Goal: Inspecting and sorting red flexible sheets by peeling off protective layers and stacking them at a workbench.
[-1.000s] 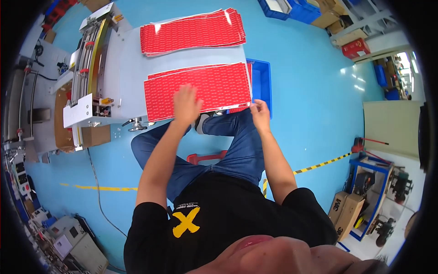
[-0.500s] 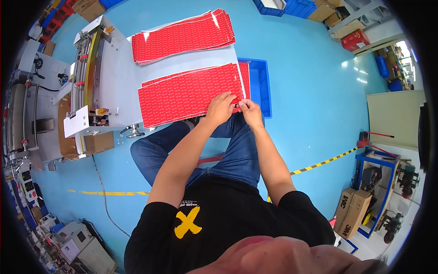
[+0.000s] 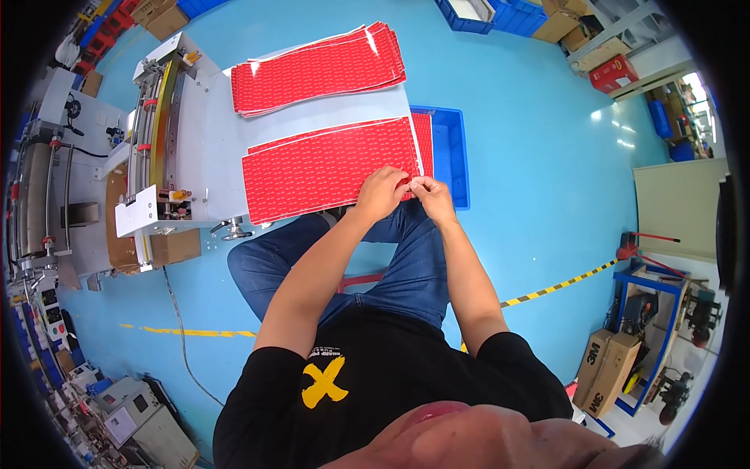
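A near stack of red printed sheets (image 3: 328,168) with thin white edges lies on the pale machine table. At its near right corner my left hand (image 3: 382,192) rests with bent fingers gripping the top sheet's edge. Right beside it, my right hand (image 3: 434,198) pinches the same corner between thumb and fingers. The two sets of fingertips almost meet, and they hide the exact corner. Farther away on the table is a second stack of red sheets (image 3: 316,74), slightly fanned and shiny in places.
A blue bin (image 3: 449,148) stands right of the table, with red sheets partly in it. The roller machine (image 3: 160,125) borders the table on the left, with a handwheel (image 3: 234,229) below its near edge. My legs (image 3: 402,258) are under the sheets' near side.
My fingertips have shifted slightly at the sheet corner and drawn closer together. The whole scene sits a little lower and farther right in the view.
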`<state>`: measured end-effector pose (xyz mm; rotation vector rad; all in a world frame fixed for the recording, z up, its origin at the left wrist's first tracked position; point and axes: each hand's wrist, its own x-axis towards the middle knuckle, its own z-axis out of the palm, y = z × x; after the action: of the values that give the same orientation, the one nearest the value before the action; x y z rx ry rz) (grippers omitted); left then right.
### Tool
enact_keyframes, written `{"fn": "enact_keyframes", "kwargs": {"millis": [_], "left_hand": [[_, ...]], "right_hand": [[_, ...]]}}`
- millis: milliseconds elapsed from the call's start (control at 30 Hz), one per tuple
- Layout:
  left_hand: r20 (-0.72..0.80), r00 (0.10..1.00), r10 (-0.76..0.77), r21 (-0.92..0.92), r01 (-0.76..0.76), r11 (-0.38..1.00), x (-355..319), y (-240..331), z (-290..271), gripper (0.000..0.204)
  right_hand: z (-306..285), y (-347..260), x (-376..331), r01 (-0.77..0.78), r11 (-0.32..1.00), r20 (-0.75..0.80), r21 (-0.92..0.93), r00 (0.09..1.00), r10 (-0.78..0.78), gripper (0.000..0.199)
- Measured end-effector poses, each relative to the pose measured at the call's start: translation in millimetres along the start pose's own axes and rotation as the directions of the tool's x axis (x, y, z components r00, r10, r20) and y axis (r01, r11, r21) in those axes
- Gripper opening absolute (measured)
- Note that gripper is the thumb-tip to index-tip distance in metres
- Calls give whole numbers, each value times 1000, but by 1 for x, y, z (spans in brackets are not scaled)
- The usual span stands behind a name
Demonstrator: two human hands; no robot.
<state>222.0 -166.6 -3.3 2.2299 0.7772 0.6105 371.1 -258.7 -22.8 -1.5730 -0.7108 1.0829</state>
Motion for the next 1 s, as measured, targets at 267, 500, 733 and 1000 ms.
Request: {"fn": "enact_keyframes", "kwargs": {"millis": [267,500,733,1000], "left_hand": [[-9,997,-81,-50,80,996,2,-5,3,17],[74,924,-375,-388,373,843,5,-19,-13,19],[69,982,-173,-237,185,954,9,-8,-10,19],[205,715,-668,-907,396,146,1,-76,-46,16]], "right_hand": [[5,5,4,55,998,-10,-41,998,-55,11],[15,4,-2,-57,998,-129,2,990,57,13],[23,-4,1,42,998,-32,54,999,-41,14],[7,11,2,-89,973,-238,213,961,140,9]]}}
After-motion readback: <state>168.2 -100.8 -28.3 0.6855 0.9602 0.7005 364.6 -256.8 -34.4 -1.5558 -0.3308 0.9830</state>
